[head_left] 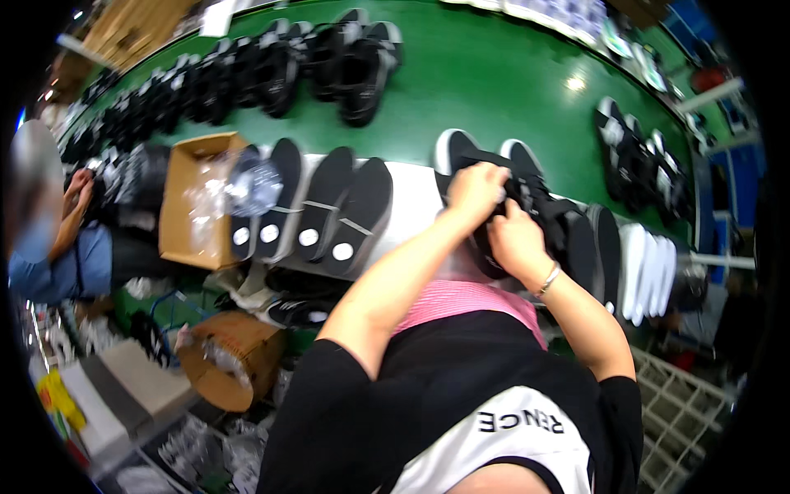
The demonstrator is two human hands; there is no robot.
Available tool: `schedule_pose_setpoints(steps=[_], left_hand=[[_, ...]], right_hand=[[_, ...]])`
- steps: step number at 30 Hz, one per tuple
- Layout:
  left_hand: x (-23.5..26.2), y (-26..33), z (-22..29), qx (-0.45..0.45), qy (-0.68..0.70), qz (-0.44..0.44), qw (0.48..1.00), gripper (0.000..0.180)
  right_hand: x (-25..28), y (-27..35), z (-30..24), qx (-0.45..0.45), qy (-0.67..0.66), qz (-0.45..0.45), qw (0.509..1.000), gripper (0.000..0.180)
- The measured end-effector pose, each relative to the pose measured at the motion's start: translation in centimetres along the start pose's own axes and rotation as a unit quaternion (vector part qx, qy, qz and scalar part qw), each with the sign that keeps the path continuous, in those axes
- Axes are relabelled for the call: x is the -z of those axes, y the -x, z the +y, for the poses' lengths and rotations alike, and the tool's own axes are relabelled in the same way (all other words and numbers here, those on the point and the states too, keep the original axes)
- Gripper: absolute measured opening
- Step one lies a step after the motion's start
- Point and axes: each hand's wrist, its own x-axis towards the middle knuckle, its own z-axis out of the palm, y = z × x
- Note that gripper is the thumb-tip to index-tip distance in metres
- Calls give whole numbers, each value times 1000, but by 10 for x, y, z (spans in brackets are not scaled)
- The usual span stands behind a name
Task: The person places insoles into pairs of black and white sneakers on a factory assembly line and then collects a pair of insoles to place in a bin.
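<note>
On the pale tabletop in front of me lies a pair of black shoes with white toe edges, the left shoe (452, 152) beside the right shoe (522, 156). My left hand (477, 195) is closed over the upper of the left shoe, fingers curled on dark material. Close below it, my right hand (518, 240) pinches at the same shoe, near its opening. The fingertips nearly meet. My hands hide much of the shoe, and exactly which part they pinch is unclear. Black insoles (360, 216) with pale bands and round white stickers lie to the left.
Left along the table stands a cardboard box (188, 206) with clear plastic inside. More dark soles (605, 247) and white pieces (646, 272) lie at right. Black shoes (362, 78) line the green surface (477, 74) beyond. A co-worker (66, 239) is at far left.
</note>
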Motion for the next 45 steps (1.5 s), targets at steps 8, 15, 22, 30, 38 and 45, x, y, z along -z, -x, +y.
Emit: schedule_pose_setpoints(steps=[8,15,22,30,38,45], left_hand=[[3,4,2,1,40,9,999,33],[0,2,-9,30,137,-6,990,32],[4,0,-16,24,181,-4,983,35],[6,-2,-11,8,152,-10,988,34],[7,3,-11,11,134,-5,991,32],[13,5,-12,24,146,-23,989,32]], right_hand=[[64,60,17,-22,32,-90,995,28],[-14,-1,5,-2,-24,-73,997,11],[-20,-36,6,-36,3,-338,940,20],[-13,-29,6,25,105,-358,927,17],[27,-5,-7,0,-45,-426,904,25],[38,-4,-8,-3,-6,-432,902,24]])
